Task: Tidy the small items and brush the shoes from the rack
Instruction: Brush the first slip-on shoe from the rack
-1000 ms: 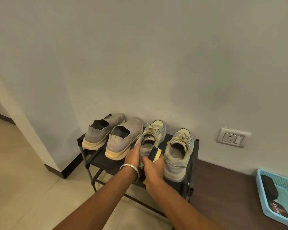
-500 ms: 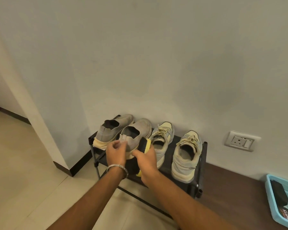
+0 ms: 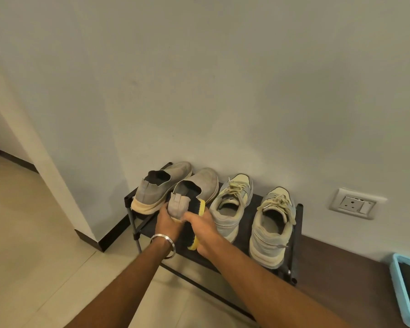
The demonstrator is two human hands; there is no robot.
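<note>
A black shoe rack [image 3: 296,235] against the wall carries two grey slip-on shoes on the left and two pale laced sneakers on the right. My left hand [image 3: 167,221], with a metal bangle on the wrist, grips the heel of the second grey slip-on [image 3: 199,188], which is tilted up at the heel. My right hand [image 3: 204,227] holds a yellow-backed brush [image 3: 198,209] with dark bristles against that shoe's heel. The other grey slip-on [image 3: 161,185] stands at the far left. Untouched beside my right hand are the left sneaker [image 3: 230,204] and the right sneaker [image 3: 272,223].
A wall socket [image 3: 356,204] sits low on the wall to the right. A light blue basket [image 3: 399,285] holding dark items lies on the dark floor strip at the right edge. A wall corner juts out on the left, with pale tiled floor below.
Both hands left the left sneaker and moved left to the second grey slip-on. My left hand took hold of its heel and the brush came against it.
</note>
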